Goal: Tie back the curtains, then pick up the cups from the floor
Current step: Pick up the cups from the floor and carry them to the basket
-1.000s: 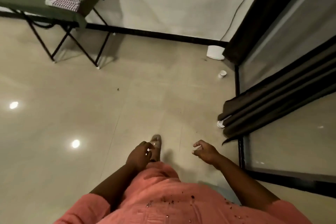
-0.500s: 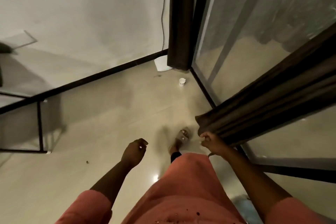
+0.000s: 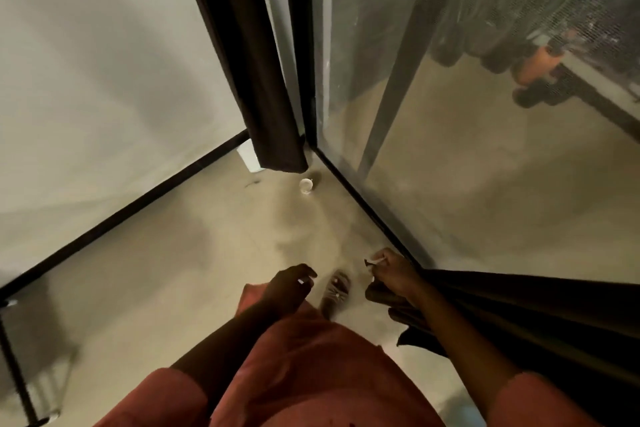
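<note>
Gripping the dark curtain (image 3: 519, 315) at its lower edge, the right hand (image 3: 391, 274) has its fingers curled round soft, limp cloth that looks light and best gathered in a bunch higher up. The left hand (image 3: 289, 282) hangs beside it, fingers loosely bent, holding nothing. A small white cup (image 3: 306, 186) lies on the floor (image 3: 173, 270) near the corner, below the second curtain (image 3: 256, 80), light and easy to crush.

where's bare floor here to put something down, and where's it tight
Bare floor runs between the black skirting and the left hand, reaching toward the small cup. It is tight in the corner, where the cup sits near the hanging curtain, and by the right hand gripping the near curtain.
</note>
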